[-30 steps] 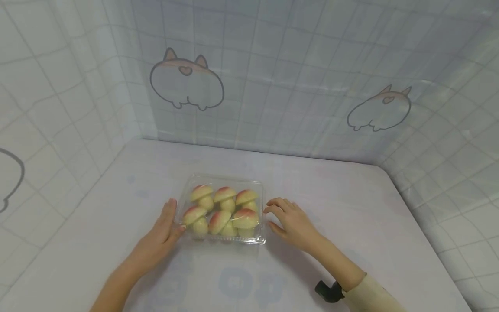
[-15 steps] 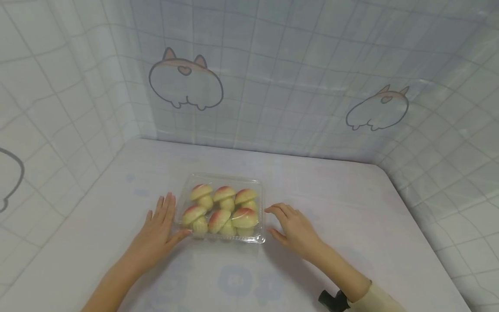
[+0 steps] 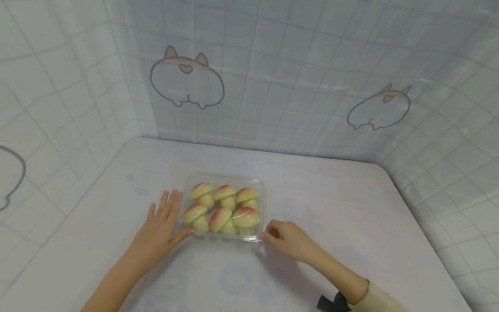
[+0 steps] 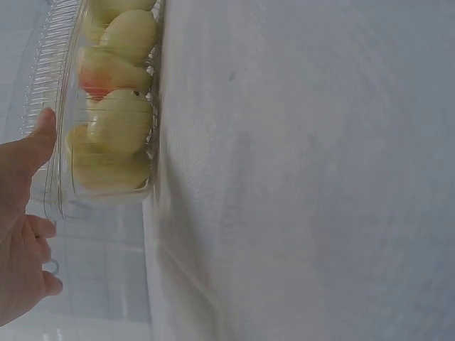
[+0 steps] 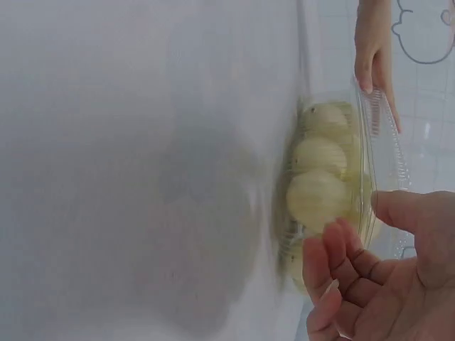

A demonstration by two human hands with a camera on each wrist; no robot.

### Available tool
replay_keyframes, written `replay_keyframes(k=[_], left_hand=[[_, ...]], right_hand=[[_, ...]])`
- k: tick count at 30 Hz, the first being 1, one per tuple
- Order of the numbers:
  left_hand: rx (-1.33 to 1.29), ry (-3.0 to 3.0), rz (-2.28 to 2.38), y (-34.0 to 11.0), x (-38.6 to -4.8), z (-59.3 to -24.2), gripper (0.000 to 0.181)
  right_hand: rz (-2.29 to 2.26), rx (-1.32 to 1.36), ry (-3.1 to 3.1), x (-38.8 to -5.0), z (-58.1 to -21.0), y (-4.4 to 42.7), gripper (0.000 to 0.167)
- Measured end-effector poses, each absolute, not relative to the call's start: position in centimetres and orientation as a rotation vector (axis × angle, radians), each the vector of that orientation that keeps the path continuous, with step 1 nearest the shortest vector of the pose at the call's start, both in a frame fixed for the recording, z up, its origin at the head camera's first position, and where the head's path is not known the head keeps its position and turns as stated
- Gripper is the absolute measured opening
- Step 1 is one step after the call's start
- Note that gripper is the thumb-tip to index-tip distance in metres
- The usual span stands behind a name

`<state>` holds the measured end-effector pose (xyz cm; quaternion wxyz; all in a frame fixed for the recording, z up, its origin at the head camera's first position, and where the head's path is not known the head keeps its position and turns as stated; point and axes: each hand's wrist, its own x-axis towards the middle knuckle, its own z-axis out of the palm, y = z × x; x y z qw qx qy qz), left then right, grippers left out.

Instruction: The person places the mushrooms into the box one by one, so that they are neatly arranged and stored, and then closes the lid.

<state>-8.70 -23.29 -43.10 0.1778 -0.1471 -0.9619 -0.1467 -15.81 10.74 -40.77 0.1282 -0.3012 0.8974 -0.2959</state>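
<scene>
A clear plastic clamshell box (image 3: 225, 175) lies on the table, its lid down. Inside are several rounded pale yellow fruits (image 3: 220, 219) with a red blush on top, also visible through the box wall in the left wrist view. My left hand (image 3: 156, 229) rests along the box's left side, fingers straight and spread, thumb at the near left corner. At the near right corner my right hand (image 3: 290, 240) pinches the box's rim, thumb against the edge and fingers curled beside it. The right wrist view shows the thumb on the rim; where the other fingertips touch is hard to tell.
The white table (image 3: 327, 208) has faint blue prints and its far edge meets a pale tiled-pattern curtain (image 3: 288, 86). Similar sheets hang at both sides. A dark green curved object (image 3: 334, 302) sits by the right sleeve.
My right hand has moved nearer and curled its fingers at the box's near right corner. The left hand's fingers have spread and slid slightly along the left side.
</scene>
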Motion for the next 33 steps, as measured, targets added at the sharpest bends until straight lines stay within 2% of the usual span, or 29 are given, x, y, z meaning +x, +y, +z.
replay_keyframes(k=[9, 18, 24, 33], left_hand=[[-0.346, -2.806, -0.553, -23.2, -8.4, -43.3, 0.093], [-0.327, -2.827, -0.612, -23.2, -8.3, -43.5, 0.09], [-0.315, -2.836, -0.62, -23.1, -8.4, -43.5, 0.091], [-0.286, -2.851, -0.669, -22.9, -8.4, -43.3, 0.09]], right_hand=[[-1.171, -0.596, 2.158, -16.3, -41.9, 10.5, 0.035], [-1.288, -0.49, 2.091, -16.0, -42.2, 10.2, 0.029], [-1.361, -0.486, 2.009, -16.2, -42.8, 10.6, 0.023], [-1.292, -0.596, 2.164, -16.4, -42.8, 10.9, 0.028]])
